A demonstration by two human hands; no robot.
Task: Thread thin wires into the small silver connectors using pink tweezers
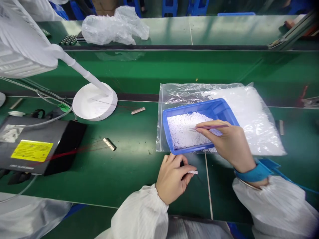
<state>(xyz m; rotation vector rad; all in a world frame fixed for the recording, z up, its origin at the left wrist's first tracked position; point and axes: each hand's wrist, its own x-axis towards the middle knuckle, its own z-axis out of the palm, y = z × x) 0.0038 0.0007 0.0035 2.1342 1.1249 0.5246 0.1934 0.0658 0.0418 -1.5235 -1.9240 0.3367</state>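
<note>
My right hand [230,144] is closed around a pair of reddish tweezers [214,126], wearing a blue wrist strap [256,171] with a cord. The tweezer tips point left, just over or touching small white beads [185,127] in a blue plastic tray [225,108]; I cannot tell whether anything is between them. Below the tray's near edge, my left hand [171,179] pinches a small white strip-like piece [193,172] between thumb and fingers, with most of it hidden. The tray lies on a clear zip bag [259,122] filled with white material.
Two small metallic strips, one nearer [109,144] and one farther [138,110], lie left on the green bench. A white round-based lamp [94,103] and a black box with a yellow label [32,151] stand farther left. Bubble wrap [114,26] sits on the back ledge.
</note>
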